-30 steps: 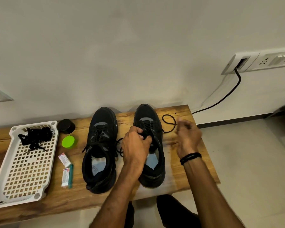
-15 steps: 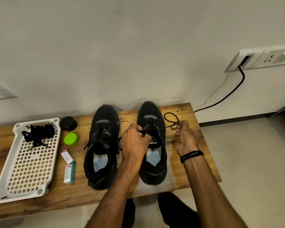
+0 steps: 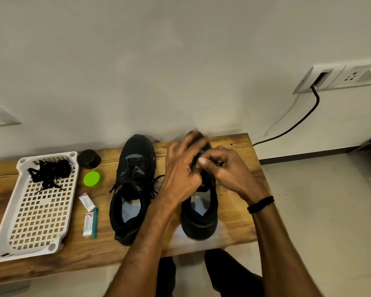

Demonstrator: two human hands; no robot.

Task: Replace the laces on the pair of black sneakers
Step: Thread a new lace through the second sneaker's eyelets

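Two black sneakers stand side by side on the wooden bench [image 3: 240,211], toes toward the wall. The left sneaker [image 3: 132,189] still has its black lace, loose at the sides. Both my hands hover over the lacing of the right sneaker [image 3: 199,219]. My left hand [image 3: 180,174] is blurred, its fingers spread above the toe. My right hand [image 3: 225,170], with a black wristband, pinches the black lace [image 3: 218,163] between thumb and fingers. A bundle of black laces [image 3: 49,171] lies in the white tray [image 3: 36,221].
A black jar [image 3: 89,159], a green lid [image 3: 92,179] and two small packets [image 3: 88,213] lie between the tray and the left sneaker. A black cable [image 3: 296,123] runs from a wall socket [image 3: 321,79] down behind the bench's right end. My dark-trousered knees show below the bench's front edge.
My right hand moved left from the bench onto the right sneaker's lacing, drawing in the lace loop that lay beside the shoe. My left hand opened and lifted toward the toe.
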